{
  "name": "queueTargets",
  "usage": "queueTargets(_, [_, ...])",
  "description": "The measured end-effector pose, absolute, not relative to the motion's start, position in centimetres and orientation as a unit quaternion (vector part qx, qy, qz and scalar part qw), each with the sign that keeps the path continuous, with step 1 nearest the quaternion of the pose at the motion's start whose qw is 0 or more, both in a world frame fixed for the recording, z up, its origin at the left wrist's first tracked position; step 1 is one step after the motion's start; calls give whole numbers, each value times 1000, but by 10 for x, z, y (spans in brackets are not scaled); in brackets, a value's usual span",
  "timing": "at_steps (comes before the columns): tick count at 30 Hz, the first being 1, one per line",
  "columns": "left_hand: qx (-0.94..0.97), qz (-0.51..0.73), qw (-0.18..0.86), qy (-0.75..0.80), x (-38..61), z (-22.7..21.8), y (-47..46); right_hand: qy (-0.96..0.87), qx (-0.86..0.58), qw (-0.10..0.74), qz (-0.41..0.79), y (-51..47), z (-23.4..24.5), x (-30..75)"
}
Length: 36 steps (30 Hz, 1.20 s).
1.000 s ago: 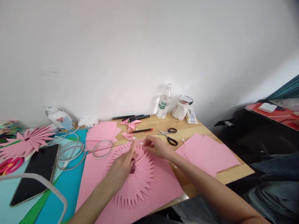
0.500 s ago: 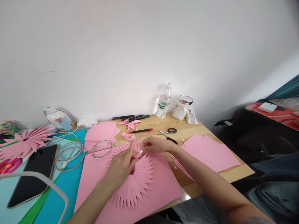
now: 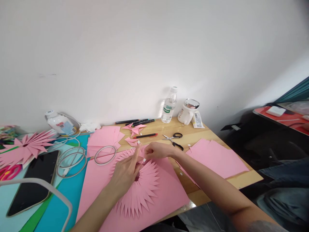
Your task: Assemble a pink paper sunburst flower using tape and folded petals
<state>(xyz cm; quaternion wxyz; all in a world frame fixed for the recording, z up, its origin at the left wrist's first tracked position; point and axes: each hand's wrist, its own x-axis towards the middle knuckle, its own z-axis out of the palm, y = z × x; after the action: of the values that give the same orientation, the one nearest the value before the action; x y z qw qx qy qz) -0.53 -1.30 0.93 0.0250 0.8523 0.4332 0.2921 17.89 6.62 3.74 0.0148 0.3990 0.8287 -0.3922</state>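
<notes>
A round wheel of pleated pink paper [image 3: 147,187] with pointed edges and a small centre hole lies on a pink sheet [image 3: 94,180]. My left hand [image 3: 124,172] rests on its upper left part, index finger stretched out, thumb and another finger closed on the folds. At the tip of that index finger is a small white square [image 3: 138,142]. Opposite, my right hand [image 3: 156,150] has its fingers curled in a pinch over the top folds. A small white piece [image 3: 144,160] shows at its fingertips. Both hands partly cover the wheel.
Beyond the hands lie scissors [image 3: 175,140], a pen [image 3: 145,136] and pink scraps [image 3: 137,129]. Pink sheets [image 3: 214,158] are at right. A water bottle [image 3: 169,106] and mug [image 3: 185,112] stand by the wall. At left are a phone [image 3: 33,183], cable [image 3: 71,161] and tape ring [image 3: 105,155].
My right hand has shifted slightly left and down toward my left fingers, and the small white piece at its fingertips moved with it. My left hand is almost still.
</notes>
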Motion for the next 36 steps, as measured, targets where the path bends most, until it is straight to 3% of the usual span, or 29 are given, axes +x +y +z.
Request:
queueTargets(26, [878, 247, -42, 409, -7, 4, -13, 824, 462, 108, -309, 74, 51, 163])
queueTargets(31, [868, 272, 2, 415, -6, 8, -14, 825, 470, 69, -306, 81, 43, 171])
queueTargets(36, [854, 286, 26, 434, -7, 9, -13, 854, 402, -55, -327, 72, 37, 181])
